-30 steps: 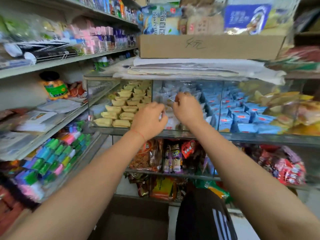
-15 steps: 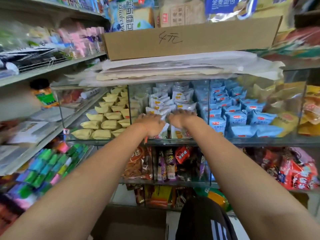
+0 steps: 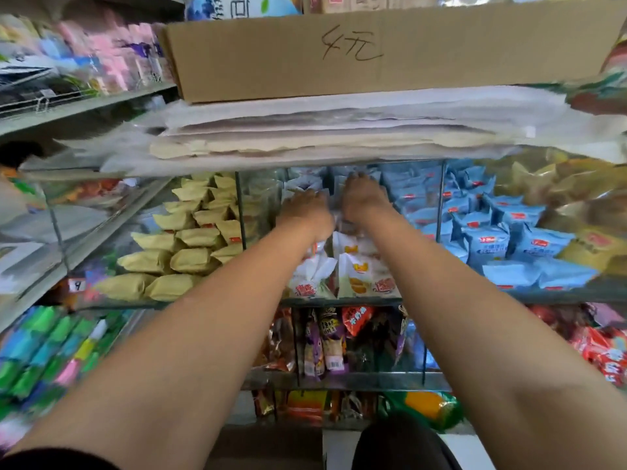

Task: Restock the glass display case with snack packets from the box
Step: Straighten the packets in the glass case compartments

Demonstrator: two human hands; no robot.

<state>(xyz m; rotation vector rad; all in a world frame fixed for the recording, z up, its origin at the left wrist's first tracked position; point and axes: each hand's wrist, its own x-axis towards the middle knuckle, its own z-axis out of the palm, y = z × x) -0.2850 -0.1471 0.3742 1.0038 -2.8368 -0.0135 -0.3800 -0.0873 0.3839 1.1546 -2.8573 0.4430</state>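
Our fingers reach deep into the middle compartment of the glass display case (image 3: 441, 198), and their tips are lost among the wrappers, so we cannot tell whether they are curled on a packet or lying flat. The left hand (image 3: 305, 212) and the right hand (image 3: 364, 198) sit knuckles up, nearly touching each other, the right a little farther in. Both rest on the white snack packets (image 3: 356, 269), which fill this compartment in rows running from the front edge toward the back. The packets lie directly beneath and ahead of the fingers, with their long axis pointing away from us along the line of our forearms; the front rows near our wrists look already full. We judge that the coming move is a push or a tuck toward the back, and that either hand could do it, the right being slightly nearer the rear. To the left, behind a glass divider, lie tan packets (image 3: 190, 259); to the right, blue packets (image 3: 509, 239). Above the case lies a stack of paper sheets (image 3: 339, 130), and on it a cardboard box (image 3: 373, 52) with handwriting on its side.
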